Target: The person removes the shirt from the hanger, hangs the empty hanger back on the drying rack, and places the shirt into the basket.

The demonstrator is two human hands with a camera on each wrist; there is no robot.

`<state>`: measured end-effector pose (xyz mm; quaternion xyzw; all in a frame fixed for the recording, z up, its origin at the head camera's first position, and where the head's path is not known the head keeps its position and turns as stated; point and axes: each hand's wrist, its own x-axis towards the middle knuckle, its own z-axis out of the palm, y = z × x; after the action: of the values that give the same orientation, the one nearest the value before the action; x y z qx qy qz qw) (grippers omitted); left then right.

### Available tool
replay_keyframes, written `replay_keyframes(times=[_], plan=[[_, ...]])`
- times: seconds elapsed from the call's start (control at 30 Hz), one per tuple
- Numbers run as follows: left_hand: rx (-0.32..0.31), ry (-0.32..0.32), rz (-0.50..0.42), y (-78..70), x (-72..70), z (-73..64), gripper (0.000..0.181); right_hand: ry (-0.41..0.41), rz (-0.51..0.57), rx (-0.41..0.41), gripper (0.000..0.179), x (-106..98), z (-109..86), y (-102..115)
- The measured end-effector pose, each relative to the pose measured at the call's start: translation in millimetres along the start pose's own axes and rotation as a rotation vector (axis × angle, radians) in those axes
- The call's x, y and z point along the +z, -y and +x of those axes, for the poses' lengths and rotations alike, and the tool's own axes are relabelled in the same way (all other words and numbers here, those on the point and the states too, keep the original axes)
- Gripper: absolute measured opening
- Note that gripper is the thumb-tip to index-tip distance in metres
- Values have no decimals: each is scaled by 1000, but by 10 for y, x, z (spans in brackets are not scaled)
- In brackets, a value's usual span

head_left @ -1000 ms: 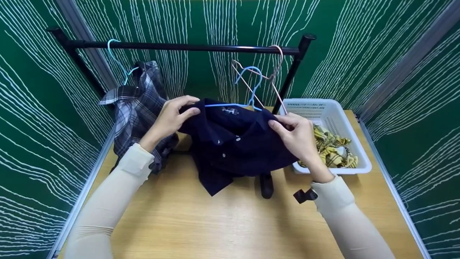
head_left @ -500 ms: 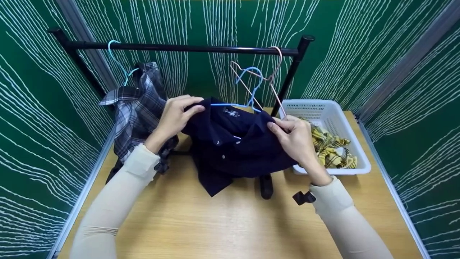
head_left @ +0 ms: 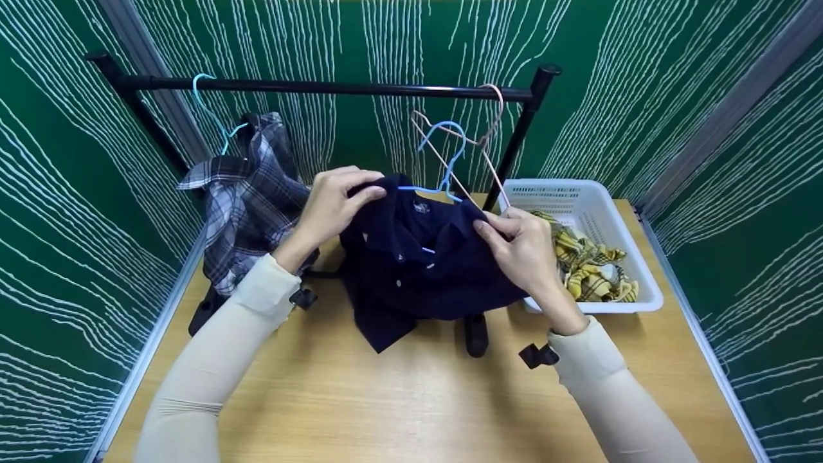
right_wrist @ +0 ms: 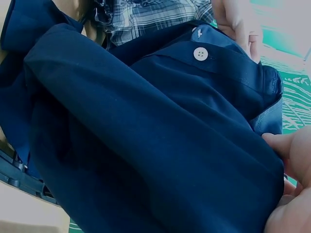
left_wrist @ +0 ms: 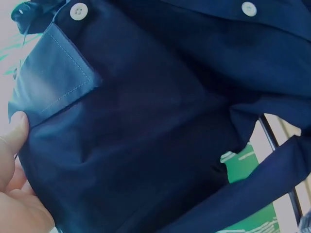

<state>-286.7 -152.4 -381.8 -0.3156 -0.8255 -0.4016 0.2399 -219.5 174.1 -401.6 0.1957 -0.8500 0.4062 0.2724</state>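
Observation:
A navy collared shirt (head_left: pixel 443 283) with white buttons hangs between both hands in the head view, on a blue hanger (head_left: pixel 455 154) whose hook sticks up out of the neck opening. My left hand (head_left: pixel 337 200) pinches the shirt's shoulder beside the collar, thumb in front. At the opposite shoulder my right hand (head_left: pixel 524 247) pinches the cloth, thumb in front too. The blue hook is apart from the rack's bar. In the left wrist view the collar (left_wrist: pixel 63 73) lies near the left thumb; in the right wrist view a button (right_wrist: pixel 200 54) shows on the placket.
A black rack (head_left: pixel 321 85) spans the back. On its left hangs a dark plaid shirt (head_left: pixel 241 199) on a turquoise hanger (head_left: pixel 209 106). A pink hanger (head_left: pixel 500 122) hangs at the right. A white basket (head_left: pixel 649 276) holds yellow plaid cloth (head_left: pixel 588 263) on the wooden table (head_left: pixel 386 411).
My left hand has moved right with its shoulder of the shirt, closer to the right hand. The right hand has shifted slightly left. Less of the blue hanger's left arm shows.

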Motion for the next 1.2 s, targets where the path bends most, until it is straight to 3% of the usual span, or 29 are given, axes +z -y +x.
replay_keyframes(times=[0.33, 0.67, 0.83, 1.2], plan=[[-44, -6, -46, -173, 169, 95, 22, -19, 14, 10, 20, 48, -25, 14], [-22, -8, -69, -321, 321, 165, 24, -43, 35, -29, 19, 104, -24, 42], [-40, -11, -98, -365, 348, 191, 24, -49, 42, -35, 21, 116, -15, 75], [-73, 45, -124, -468, 379, 264, 21, -53, 24, -38, 20, 133, 13, 124]])
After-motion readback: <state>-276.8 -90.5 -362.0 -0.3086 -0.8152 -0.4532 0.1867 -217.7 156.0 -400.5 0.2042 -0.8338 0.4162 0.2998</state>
